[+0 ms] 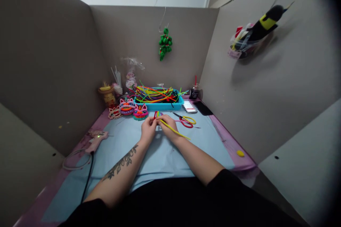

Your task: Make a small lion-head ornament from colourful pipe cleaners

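Observation:
My left hand (148, 129) and my right hand (168, 126) meet over the blue cloth, fingertips pinched together. Between them is a small piece of striped pipe cleaners (157, 114) in red, yellow, green and blue. A loose yellow pipe cleaner (176, 131) runs from the fingertips across the back of my right hand. Just right of that hand lie scissors (186, 120) with red and yellow handles. To the left of my hands stand three colourful animal heads made of pipe cleaners (140, 112). My fingers hide part of the striped piece.
Behind my hands is a blue tray (160, 106) heaped with pipe cleaners. A pink glue gun (98, 142) with a lit green light and cable sits at left. A dark phone (204, 108) and a drink cup (194, 92) stand at back right. Grey partitions (186, 60) enclose the table.

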### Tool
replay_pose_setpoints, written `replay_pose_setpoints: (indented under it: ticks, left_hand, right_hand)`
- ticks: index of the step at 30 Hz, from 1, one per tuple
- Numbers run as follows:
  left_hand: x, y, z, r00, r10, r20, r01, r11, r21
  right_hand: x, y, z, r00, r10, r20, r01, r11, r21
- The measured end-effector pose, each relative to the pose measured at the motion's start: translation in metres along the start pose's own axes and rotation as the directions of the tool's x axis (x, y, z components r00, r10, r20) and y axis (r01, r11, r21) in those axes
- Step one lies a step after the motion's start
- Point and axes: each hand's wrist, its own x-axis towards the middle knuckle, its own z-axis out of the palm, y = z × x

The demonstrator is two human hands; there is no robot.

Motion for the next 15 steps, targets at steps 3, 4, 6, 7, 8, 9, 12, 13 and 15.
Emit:
replay_pose_setpoints:
  ticks: [3,4,6,7,8,9,12,13,15]
  left_hand:
    - [0.0,0.004,0.0,0.983,-0.176,0.047,0.182,0.953,-0.244]
    - [0.0,0.006,-0.001,0.973,-0.22,0.076,0.232,0.927,-0.295]
    - [0.0,0.01,-0.003,0.955,-0.277,0.111,0.298,0.887,-0.352]
    - [0.0,0.011,-0.003,0.95,-0.292,0.111,0.312,0.876,-0.369]
    - [0.0,0.012,-0.004,0.947,-0.302,0.105,0.319,0.869,-0.379]
    - [0.0,0.013,-0.004,0.946,-0.309,0.094,0.321,0.866,-0.384]
    - [0.0,0.014,-0.003,0.951,-0.305,0.053,0.3,0.868,-0.395]
    - [0.0,0.013,-0.002,0.953,-0.3,0.033,0.287,0.87,-0.401]
    - [0.001,0.011,-0.001,0.955,-0.295,-0.01,0.264,0.869,-0.419]
  right_hand:
    - [0.0,0.005,-0.005,0.994,-0.098,0.042,0.1,0.994,-0.045]
    - [0.0,0.006,-0.007,0.991,-0.121,0.064,0.125,0.991,-0.052]
    - [0.0,0.008,-0.01,0.981,-0.156,0.115,0.163,0.985,-0.058]
    - [-0.001,0.008,-0.011,0.976,-0.168,0.14,0.178,0.982,-0.06]
    - [-0.001,0.008,-0.011,0.97,-0.179,0.162,0.191,0.98,-0.061]
    - [-0.001,0.007,-0.011,0.966,-0.189,0.176,0.202,0.978,-0.059]
    - [-0.002,0.002,-0.007,0.966,-0.176,0.19,0.187,0.982,-0.042]
    - [-0.002,0.001,-0.005,0.975,-0.149,0.168,0.155,0.987,-0.028]
    - [-0.002,0.0,-0.001,0.996,-0.051,0.074,0.05,0.999,0.019]
